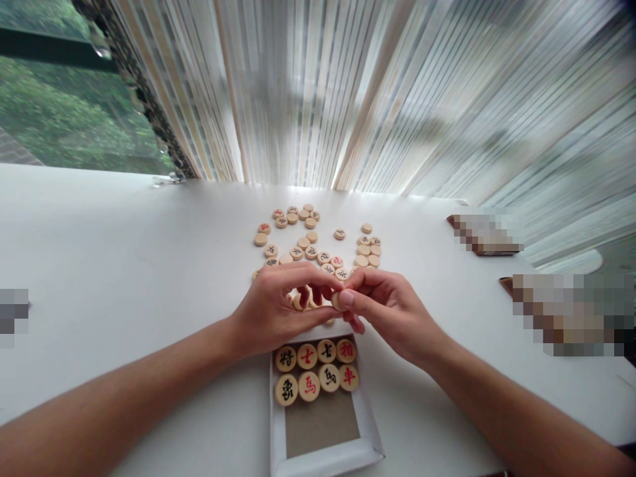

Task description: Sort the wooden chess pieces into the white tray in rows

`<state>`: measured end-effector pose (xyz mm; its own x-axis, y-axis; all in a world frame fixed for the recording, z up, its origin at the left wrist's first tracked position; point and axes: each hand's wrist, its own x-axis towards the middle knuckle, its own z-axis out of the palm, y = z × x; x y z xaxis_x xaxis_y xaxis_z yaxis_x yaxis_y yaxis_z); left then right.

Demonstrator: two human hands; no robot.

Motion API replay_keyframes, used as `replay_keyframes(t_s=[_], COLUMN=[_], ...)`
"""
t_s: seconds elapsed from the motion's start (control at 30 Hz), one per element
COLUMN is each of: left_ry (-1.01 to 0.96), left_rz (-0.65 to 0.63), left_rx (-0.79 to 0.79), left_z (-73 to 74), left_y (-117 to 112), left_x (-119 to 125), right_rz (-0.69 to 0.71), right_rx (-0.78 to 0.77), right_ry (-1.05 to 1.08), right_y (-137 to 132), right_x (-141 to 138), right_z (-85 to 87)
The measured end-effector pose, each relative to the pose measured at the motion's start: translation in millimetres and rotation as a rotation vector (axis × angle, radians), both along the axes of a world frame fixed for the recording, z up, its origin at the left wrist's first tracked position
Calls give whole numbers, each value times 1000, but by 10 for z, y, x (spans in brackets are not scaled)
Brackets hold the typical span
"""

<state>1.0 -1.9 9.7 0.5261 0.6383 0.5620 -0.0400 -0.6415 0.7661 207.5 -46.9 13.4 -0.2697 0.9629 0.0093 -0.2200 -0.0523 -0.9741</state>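
A round wooden xiangqi piece (pixel 338 301) is pinched between both of my hands, above the far end of a white cardboard box (pixel 370 424). My left hand (pixel 288 301) has its thumb and fingertips closed on the piece from the left. From the right, the thumb and index finger of my right hand (pixel 385 305) press on it too. Inside the box lie two rows of xiangqi pieces (pixel 309 386) with red and black characters face up; bare grey-brown bottom shows nearer me. Beyond my hands, many loose xiangqi pieces (pixel 297 252) are scattered, some partly hidden by my fingers.
The white table (pixel 149 265) reaches back to a striped curtain (pixel 298 93) and a window (pixel 74 112). At the right lie two brown-edged objects (pixel 489 235), blurred by pixelation. A pixelated grey thing (pixel 14 318) is at the left edge.
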Motion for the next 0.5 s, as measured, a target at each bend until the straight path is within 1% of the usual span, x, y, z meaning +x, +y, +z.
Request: replay_keyframes(t_s=[0.2, 0.5], left_ry=[-23, -48], left_rz=[-1, 3], left_rx=[-72, -154], left_z=[-10, -40], left_y=[16, 32], left_x=[-15, -20], right_rz=[61, 32], right_rx=[6, -23], right_ry=[59, 53], right_y=[9, 16], right_x=[38, 27], right_z=[-18, -43])
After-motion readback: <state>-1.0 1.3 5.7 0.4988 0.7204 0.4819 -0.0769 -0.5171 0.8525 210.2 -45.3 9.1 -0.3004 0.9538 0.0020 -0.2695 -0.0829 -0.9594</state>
